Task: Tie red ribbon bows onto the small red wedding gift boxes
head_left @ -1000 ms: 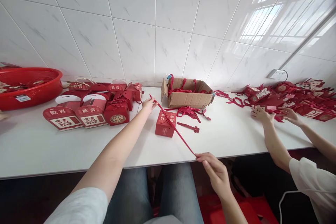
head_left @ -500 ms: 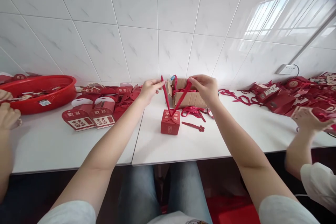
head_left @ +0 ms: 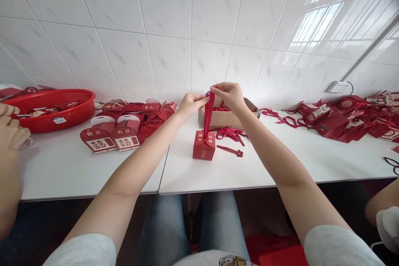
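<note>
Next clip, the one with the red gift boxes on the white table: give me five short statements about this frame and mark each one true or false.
1. Both hands, the left hand and the right hand, pinch the red ribbon above the small red box. True.
2. The small red box is lifted off the white table. False: it stands on the table, with the ribbon ends held up above it.
3. A cardboard box with red ribbons in it stands behind the small red box. True.
4. The red basket is at the right end of the table. False: it is at the left end.
5. Finished red boxes stand in a group left of the small red box. True.
</note>
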Motion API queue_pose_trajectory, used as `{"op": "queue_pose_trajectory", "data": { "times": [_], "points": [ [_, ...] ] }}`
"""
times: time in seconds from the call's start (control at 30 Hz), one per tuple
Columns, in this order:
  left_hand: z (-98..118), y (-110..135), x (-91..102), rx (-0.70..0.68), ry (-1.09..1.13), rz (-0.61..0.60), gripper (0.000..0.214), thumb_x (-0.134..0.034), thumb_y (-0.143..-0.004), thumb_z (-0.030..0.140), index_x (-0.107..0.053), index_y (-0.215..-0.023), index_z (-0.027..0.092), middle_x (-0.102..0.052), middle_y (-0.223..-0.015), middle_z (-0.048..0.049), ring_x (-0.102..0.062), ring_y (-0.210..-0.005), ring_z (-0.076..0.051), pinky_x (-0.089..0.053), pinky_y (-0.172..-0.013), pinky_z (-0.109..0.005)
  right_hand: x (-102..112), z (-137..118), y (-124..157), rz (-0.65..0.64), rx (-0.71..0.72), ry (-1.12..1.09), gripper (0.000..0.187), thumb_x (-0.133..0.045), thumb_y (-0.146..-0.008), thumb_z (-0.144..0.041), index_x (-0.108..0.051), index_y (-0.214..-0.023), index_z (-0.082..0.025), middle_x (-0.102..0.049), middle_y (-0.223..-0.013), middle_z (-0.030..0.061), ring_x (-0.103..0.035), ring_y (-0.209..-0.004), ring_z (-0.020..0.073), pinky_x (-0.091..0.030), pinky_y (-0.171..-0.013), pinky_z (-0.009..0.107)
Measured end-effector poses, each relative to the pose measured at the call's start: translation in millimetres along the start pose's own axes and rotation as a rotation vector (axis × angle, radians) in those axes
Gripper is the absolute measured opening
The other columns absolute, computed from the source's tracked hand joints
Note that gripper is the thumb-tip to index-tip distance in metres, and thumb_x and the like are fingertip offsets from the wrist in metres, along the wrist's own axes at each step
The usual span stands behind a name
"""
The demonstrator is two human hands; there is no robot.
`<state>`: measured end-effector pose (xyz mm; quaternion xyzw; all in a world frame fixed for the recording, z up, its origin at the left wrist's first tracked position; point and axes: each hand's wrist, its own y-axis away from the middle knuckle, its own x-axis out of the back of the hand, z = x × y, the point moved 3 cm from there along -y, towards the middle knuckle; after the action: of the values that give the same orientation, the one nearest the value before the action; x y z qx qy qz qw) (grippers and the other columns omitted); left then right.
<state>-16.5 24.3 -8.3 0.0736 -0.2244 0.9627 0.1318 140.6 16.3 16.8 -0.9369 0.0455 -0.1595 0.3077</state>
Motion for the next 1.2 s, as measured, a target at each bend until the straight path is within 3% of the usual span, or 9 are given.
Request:
{"op": "queue_pose_trajectory", "data": {
  "times": [0.23, 0.4, 0.47, 0.53, 0.6, 0.7, 0.87, 1.0, 1.2],
  "points": [
    [-27, -7, 32.6, 0.107, -0.110, 0.135, 0.025, -0.065, -0.079, 0.039, -0.072, -0.084, 0.015, -0.067, -0.076, -0.0047, -0.056, -0.062, -0.013, -0.039, -0.054, -0.023, 30, 11, 27, 0.028, -0.067, -0.056, 0.033, -0.067, -0.073, -0.047, -0.068, -0.082, -0.015, -0.063, -0.069, 0.0021, -0.055, -0.057, 0.0105, -0.043, -0.051, 0.024],
    [-63, -2, 77.8, 0.086, -0.458, 0.342, 0.006, -0.068, -0.073, 0.019, -0.065, -0.076, 0.015, -0.064, -0.086, -0.0100, -0.056, -0.099, -0.029, -0.046, -0.077, -0.032, 87, 55, 58, 0.073, -0.235, 0.637, 0.014, -0.064, -0.076, -0.028, -0.069, -0.077, -0.015, -0.064, -0.079, 0.0075, -0.059, -0.071, 0.0189, -0.046, -0.066, 0.035],
    [-72, 4, 78.2, -0.004, -0.587, 0.308, 0.020, -0.069, -0.068, 0.011, -0.064, -0.087, 0.016, -0.061, -0.105, -0.0126, -0.043, -0.120, -0.034, -0.040, -0.094, -0.039, 96, 68, 67, 0.116, -0.251, 0.860, 0.016, -0.063, -0.075, -0.021, -0.070, -0.086, -0.013, -0.063, -0.097, 0.0148, -0.059, -0.090, 0.0268, -0.047, -0.075, 0.041],
    [-82, 9, 61.8, -0.081, -0.689, 0.058, 0.026, -0.067, -0.069, 0.011, -0.064, -0.094, 0.018, -0.060, -0.114, -0.0121, -0.038, -0.125, -0.034, -0.033, -0.102, -0.042, 83, 75, 75, 0.048, -0.170, 0.874, 0.021, -0.062, -0.077, -0.021, -0.070, -0.094, -0.013, -0.061, -0.106, 0.0172, -0.057, -0.103, 0.0299, -0.046, -0.083, 0.043],
    [-94, 18, 37.0, -0.097, -0.682, -0.268, 0.023, -0.069, -0.069, 0.018, -0.067, -0.092, 0.021, -0.064, -0.109, -0.0088, -0.048, -0.117, -0.030, -0.036, -0.100, -0.039, 50, 78, 83, -0.154, -0.056, 0.734, 0.021, -0.061, -0.081, -0.027, -0.071, -0.095, -0.016, -0.063, -0.108, 0.0138, -0.058, -0.104, 0.0268, -0.046, -0.091, 0.041],
    [-108, 29, 8.1, -0.096, -0.642, -0.465, 0.015, -0.072, -0.066, 0.024, -0.070, -0.082, 0.025, -0.069, -0.094, -0.0042, -0.061, -0.093, -0.024, -0.045, -0.082, -0.028, -7, 82, 96, -0.376, 0.002, 0.559, 0.030, -0.061, -0.082, -0.040, -0.070, -0.101, -0.019, -0.063, -0.115, 0.0110, -0.060, -0.103, 0.0248, -0.047, -0.091, 0.038],
    [-118, 34, -5.6, -0.113, -0.694, -0.479, 0.014, -0.056, -0.076, 0.020, -0.069, -0.072, 0.024, -0.069, -0.084, -0.0036, -0.061, -0.077, -0.020, -0.041, -0.066, -0.026, -58, 99, 107, -0.472, -0.025, 0.428, 0.033, -0.065, -0.079, -0.041, -0.067, -0.104, -0.020, -0.066, -0.111, 0.0103, -0.058, -0.107, 0.0272, -0.047, -0.086, 0.038],
    [-115, 35, -6.9, -0.145, -0.737, -0.458, 0.016, -0.052, -0.076, 0.016, -0.066, -0.070, 0.022, -0.067, -0.083, -0.0046, -0.060, -0.074, -0.020, -0.040, -0.066, -0.028, -61, 110, 110, -0.476, -0.051, 0.381, 0.031, -0.065, -0.079, -0.040, -0.066, -0.103, -0.020, -0.069, -0.103, 0.0076, -0.064, -0.091, 0.0229, -0.049, -0.076, 0.034],
    [-111, 41, -12.8, -0.174, -0.782, -0.410, 0.015, -0.049, -0.072, 0.011, -0.058, -0.063, 0.020, -0.063, -0.073, -0.0053, -0.055, -0.065, -0.019, -0.038, -0.060, -0.029, -61, 112, 115, -0.436, -0.064, 0.375, 0.034, -0.066, -0.077, -0.041, -0.067, -0.102, -0.018, -0.066, -0.111, 0.0111, -0.061, -0.103, 0.0269, -0.049, -0.083, 0.036]
  ]
}}
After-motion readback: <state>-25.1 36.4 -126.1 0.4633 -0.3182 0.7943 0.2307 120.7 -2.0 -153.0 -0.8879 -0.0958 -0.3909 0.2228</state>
